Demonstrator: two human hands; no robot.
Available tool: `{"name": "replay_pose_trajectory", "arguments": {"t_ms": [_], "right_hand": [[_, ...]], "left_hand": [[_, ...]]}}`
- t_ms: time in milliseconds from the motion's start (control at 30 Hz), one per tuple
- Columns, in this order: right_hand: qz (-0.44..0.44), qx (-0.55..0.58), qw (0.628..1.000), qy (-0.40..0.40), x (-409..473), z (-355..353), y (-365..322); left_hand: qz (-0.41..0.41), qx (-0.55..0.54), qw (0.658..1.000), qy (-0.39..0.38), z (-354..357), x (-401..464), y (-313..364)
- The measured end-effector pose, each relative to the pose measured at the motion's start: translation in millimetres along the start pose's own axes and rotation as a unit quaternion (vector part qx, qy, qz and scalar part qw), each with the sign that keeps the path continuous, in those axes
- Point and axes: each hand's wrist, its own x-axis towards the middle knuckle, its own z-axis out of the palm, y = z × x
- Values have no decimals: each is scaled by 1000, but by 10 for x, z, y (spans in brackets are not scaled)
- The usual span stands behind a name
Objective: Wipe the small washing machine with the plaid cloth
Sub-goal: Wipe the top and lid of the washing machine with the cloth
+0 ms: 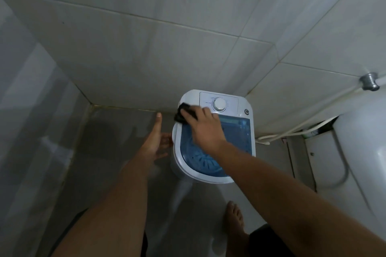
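Note:
A small white washing machine (247, 103) with a blue see-through lid and a round white dial (219, 104) stands on the floor in a tiled corner. My right hand (203, 126) reaches over the lid and presses a dark bunched cloth (182, 113) against the machine's top left corner. Its plaid pattern is too dark to make out. My left hand (155, 142) is open against the machine's left side, fingers spread.
Tiled walls close in behind and to the left. A white toilet (359, 152) stands at the right, with a hose (292, 129) and a metal wall fitting (369, 81). My bare foot (235, 219) is on the grey floor below the machine.

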Motion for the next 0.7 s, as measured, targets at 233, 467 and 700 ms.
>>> {"name": "replay_pose_trajectory", "arguments": {"t_ms": [233,467,700], "right_hand": [[-237,54,969,-32,-735,-107,75],[102,77,991,32,-405,-123,497],[-98,64,993,7,-1088,108,-103]], "left_hand": [[-6,9,999,-33,-3,-19,-9],[9,45,999,26,7,143,-92],[38,64,997,36,16,197,-123]]}}
